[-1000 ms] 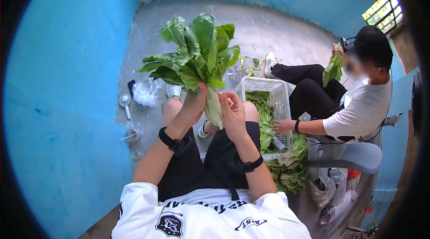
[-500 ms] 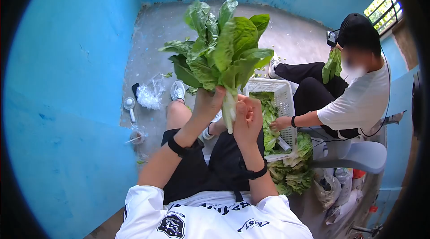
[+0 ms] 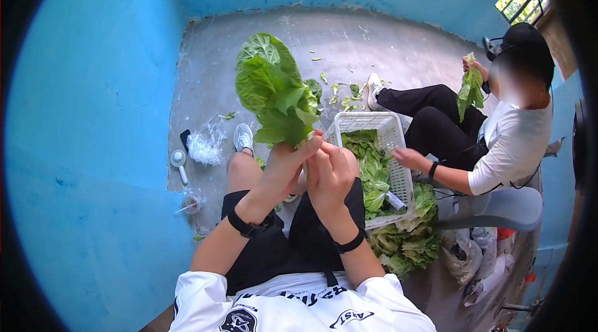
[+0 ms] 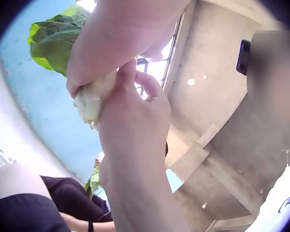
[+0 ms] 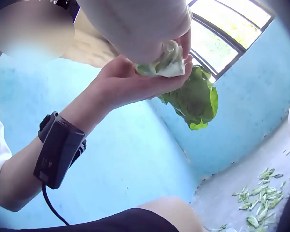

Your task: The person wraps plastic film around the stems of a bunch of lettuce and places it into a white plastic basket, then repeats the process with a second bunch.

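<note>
A head of lettuce (image 3: 271, 86), broad green leaves upward, is held up in front of the knees. My left hand (image 3: 280, 170) grips it near its base. On its right, my right hand (image 3: 330, 176) has its fingers curled at the stem, fingertips meeting those of the left. In the left wrist view the pale cut base (image 4: 91, 104) pokes out beneath the left hand, with the right hand (image 4: 135, 108) against it. The right wrist view shows the white stem (image 5: 170, 65) lying across the left palm. In the head view the hands mostly hide the stem.
A white plastic basket (image 3: 398, 139) of lettuce stands right of the knees, more heads (image 3: 414, 248) beside it. Another person (image 3: 511, 139) sits at right holding a leafy piece (image 3: 470, 92). Clear plastic (image 3: 207, 147), a handheld fan (image 3: 179, 161) and a cup (image 3: 192, 202) lie left.
The lettuce has swung right, then back left and lower, and its leaves have turned so fewer fan out. The other person's hand has lifted from the basket's lettuce toward its right rim.
</note>
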Demonstrator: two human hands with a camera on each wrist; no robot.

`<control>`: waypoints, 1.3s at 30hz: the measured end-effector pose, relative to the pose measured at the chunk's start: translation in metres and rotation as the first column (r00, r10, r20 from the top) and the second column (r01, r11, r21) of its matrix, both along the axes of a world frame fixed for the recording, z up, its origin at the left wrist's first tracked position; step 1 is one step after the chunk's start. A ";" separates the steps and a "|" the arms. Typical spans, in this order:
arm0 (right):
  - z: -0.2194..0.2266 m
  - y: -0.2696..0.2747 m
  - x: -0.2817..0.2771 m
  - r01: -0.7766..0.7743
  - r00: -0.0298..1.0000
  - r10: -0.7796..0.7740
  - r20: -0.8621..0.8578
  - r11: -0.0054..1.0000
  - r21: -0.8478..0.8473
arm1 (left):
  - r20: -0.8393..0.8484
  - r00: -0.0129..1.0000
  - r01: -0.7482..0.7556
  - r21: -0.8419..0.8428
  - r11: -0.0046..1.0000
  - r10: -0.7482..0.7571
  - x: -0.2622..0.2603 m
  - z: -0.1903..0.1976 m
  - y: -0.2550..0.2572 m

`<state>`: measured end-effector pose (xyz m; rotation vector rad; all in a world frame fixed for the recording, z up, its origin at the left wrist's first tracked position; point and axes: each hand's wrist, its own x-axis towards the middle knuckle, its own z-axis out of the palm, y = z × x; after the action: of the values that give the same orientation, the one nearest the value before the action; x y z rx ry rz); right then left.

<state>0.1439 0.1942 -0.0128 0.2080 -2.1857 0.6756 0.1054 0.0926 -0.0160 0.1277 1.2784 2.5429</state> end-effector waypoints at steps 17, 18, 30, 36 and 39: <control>-0.035 0.021 -0.035 -0.214 0.977 0.213 0.031 0.953 0.213 | 0.362 0.925 -0.134 0.035 0.990 0.113 -0.040 -0.033 0.008; -0.034 0.023 -0.034 -0.211 0.978 0.208 0.035 0.955 0.208 | 0.383 0.918 -0.118 0.017 0.993 0.102 -0.040 -0.035 0.008; -0.001 0.035 -0.040 -0.378 0.917 0.381 0.120 0.924 -0.046 | 0.332 0.941 -0.078 0.032 0.996 0.063 -0.024 0.000 0.002; -0.030 0.027 -0.048 -0.186 0.787 0.590 0.182 0.507 -0.841 | 0.157 0.980 0.076 0.261 0.962 -0.119 -0.033 -0.021 -0.004; -0.034 0.017 -0.050 -0.162 0.808 0.588 0.034 0.278 -0.947 | -0.011 0.994 0.111 0.181 0.977 -0.111 -0.039 -0.029 -0.008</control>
<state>0.0937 0.2114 -0.0466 -0.0098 -1.6988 2.3259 0.0661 0.0849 -0.0445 0.2321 1.0076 2.5578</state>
